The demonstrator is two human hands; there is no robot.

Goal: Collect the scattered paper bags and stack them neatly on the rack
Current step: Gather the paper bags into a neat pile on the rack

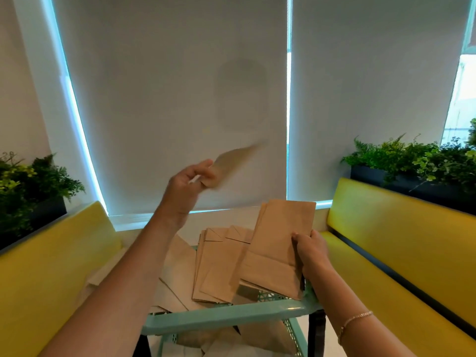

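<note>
My left hand [192,180] is raised above the rack and grips a flat brown paper bag [233,161], which is blurred by motion. My right hand [310,249] holds a stack of brown paper bags [278,243] by its right edge, standing tilted on the top shelf. Several more brown bags [213,264] lie loosely overlapped on the mint green rack [226,316]. Other bags [265,333] lie on the shelf below.
Yellow benches flank the rack on the left [51,266] and on the right [401,243]. Planters with green foliage sit behind them, one at the left [28,191] and one at the right [417,166]. White roller blinds [180,99] cover the windows ahead.
</note>
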